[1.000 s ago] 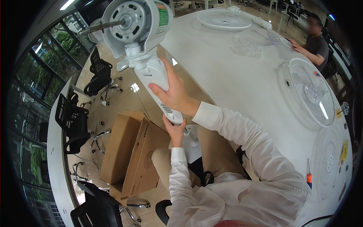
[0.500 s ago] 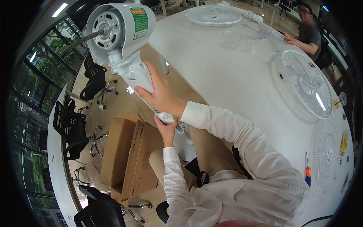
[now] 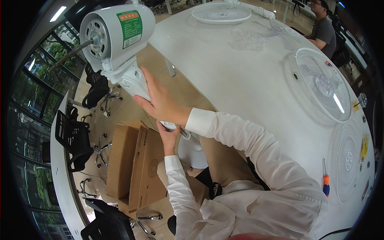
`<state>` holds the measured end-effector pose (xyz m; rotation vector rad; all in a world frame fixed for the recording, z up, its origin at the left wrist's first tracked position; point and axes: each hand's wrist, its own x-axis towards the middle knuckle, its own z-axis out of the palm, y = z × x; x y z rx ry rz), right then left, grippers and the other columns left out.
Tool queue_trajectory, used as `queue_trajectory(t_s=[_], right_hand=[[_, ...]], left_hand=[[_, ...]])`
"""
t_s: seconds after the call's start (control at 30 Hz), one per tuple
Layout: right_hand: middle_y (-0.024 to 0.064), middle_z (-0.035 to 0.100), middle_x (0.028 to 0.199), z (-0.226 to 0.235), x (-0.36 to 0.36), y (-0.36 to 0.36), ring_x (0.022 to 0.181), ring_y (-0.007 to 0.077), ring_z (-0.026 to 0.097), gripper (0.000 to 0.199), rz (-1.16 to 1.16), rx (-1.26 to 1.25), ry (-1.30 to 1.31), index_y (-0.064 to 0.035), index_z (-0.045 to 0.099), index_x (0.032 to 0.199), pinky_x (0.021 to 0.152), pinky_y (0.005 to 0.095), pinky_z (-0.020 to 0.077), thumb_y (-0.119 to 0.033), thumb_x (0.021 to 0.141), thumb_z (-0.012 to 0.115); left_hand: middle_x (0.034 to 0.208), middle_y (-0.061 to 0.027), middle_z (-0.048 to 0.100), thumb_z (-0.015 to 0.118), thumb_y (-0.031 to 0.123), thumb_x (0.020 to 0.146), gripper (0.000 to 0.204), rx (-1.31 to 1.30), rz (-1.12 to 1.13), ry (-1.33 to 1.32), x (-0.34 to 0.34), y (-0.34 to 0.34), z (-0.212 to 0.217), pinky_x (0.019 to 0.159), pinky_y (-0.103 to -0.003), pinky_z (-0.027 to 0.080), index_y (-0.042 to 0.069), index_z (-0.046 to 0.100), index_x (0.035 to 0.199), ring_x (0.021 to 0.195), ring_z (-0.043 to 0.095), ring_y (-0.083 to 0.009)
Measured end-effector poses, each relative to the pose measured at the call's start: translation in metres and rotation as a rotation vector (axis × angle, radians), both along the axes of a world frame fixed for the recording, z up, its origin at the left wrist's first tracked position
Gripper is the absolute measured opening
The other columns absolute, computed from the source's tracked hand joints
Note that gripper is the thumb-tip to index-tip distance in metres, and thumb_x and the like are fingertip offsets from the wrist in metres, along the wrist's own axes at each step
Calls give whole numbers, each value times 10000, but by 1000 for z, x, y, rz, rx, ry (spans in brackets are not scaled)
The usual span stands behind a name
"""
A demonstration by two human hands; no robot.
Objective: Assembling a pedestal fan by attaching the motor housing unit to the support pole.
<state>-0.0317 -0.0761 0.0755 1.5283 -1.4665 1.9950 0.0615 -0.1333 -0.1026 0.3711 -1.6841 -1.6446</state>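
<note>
A white electric fan without blades or cage leans toward the upper left, its motor housing [image 3: 146, 24] bearing a green label and a bare metal shaft [image 3: 68, 56]. My right hand [image 3: 162, 100] is wrapped round the white neck [image 3: 135, 82] below the motor. Lower down, my left hand [image 3: 169, 140] grips the bottom end of that neck, where a short metal pole enters. Part of the left fingers is hidden behind the neck. The fan's rounded white base [image 3: 192, 152] is between my legs.
On the white table [image 3: 256, 80] lie fan cages [image 3: 222, 14], a clear blade [image 3: 323, 86], crumpled plastic [image 3: 248, 40] and a screwdriver [image 3: 326, 186]. An open cardboard box [image 3: 146, 168] stands on the floor, near black chairs [image 3: 74, 136]. A person [image 3: 323, 30] sits beyond the table.
The fan's motor and neck have swung slightly left, and both my hands have moved with them, still gripping. The person beyond the table has turned and drawn their hand back.
</note>
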Motion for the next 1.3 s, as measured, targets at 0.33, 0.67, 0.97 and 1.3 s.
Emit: queue_trajectory(t_s=[0.33, 0.67, 0.97, 1.3], right_hand=[[285, 386, 1280, 0, -3, -6, 1099, 431, 464, 772, -56, -10, 67, 52, 157, 1405, 923, 438, 400, -175, 841, 633], [276, 369, 1300, -5, 0, -5, 1141, 411, 433, 772, -94, 6, 87, 53, 130, 1420, 967, 442, 371, -146, 849, 610], [219, 494, 1163, -6, -12, -14, 1052, 315, 523, 797, 32, -28, -90, 39, 288, 1348, 899, 381, 428, -231, 735, 720], [204, 557, 1074, 2, -17, -8, 998, 299, 569, 679, 307, 108, -180, 48, 391, 1244, 855, 361, 455, -216, 706, 712]], left_hand=[[1132, -67, 522, 765, -40, 663, 701, -36, -65, -72, -6, -18, -5, 903, -314, 444, 41, 385, 1245, 1060, 523, -171], [1163, -65, 524, 689, -143, 675, 678, 24, -213, -94, 3, -28, 1, 893, -308, 454, 42, 391, 1255, 1070, 532, -176], [1228, -81, 472, 666, -159, 664, 794, 80, -270, -106, 8, -33, 5, 943, -323, 418, 64, 293, 1329, 1130, 481, -188], [1340, -88, 421, 761, -34, 658, 894, -117, -224, -57, 12, -20, 59, 1060, -383, 301, 75, 248, 1381, 1259, 398, -251]])
